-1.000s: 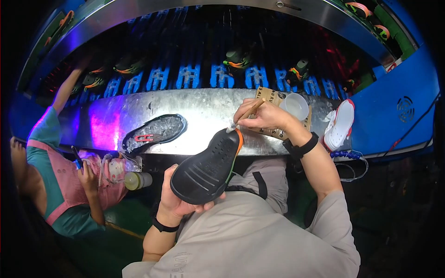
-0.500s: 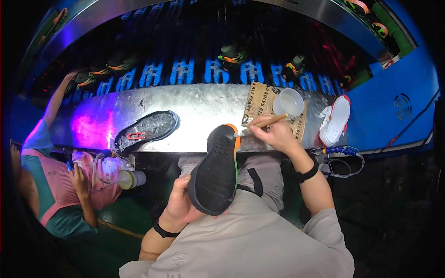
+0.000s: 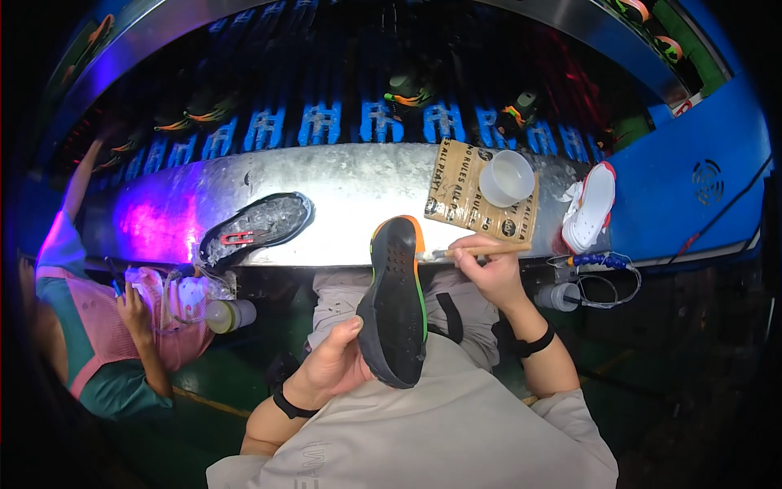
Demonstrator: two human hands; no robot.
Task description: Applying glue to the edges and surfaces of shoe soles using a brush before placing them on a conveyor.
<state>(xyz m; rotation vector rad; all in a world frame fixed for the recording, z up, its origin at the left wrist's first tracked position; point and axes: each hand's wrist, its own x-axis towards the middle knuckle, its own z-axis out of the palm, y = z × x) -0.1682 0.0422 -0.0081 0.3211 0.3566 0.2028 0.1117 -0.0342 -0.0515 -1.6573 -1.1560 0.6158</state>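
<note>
Black shoe sole (image 3: pixel 397 301), orange-rimmed narrow end pointing away from the body.
Left hand (image 3: pixel 336 363) grasps its wide near end, thumb on the edge; the long axis runs nearly straight ahead toward the metal surface (image 3: pixel 358 183); just right of the sole's orange rim, a wooden brush (image 3: pixel 511 248) points its tip left, pinched nearly level by the right hand (image 3: pixel 495 275).

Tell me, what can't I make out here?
Head view, left hand: most fingers, hidden behind the black sole.
Head view, black sole: its far side, turned away.
Head view, brush in the right hand: whether its tip is wet, too small.
Head view, co-worker's raised arm: its hand, lost in darkness.
</note>
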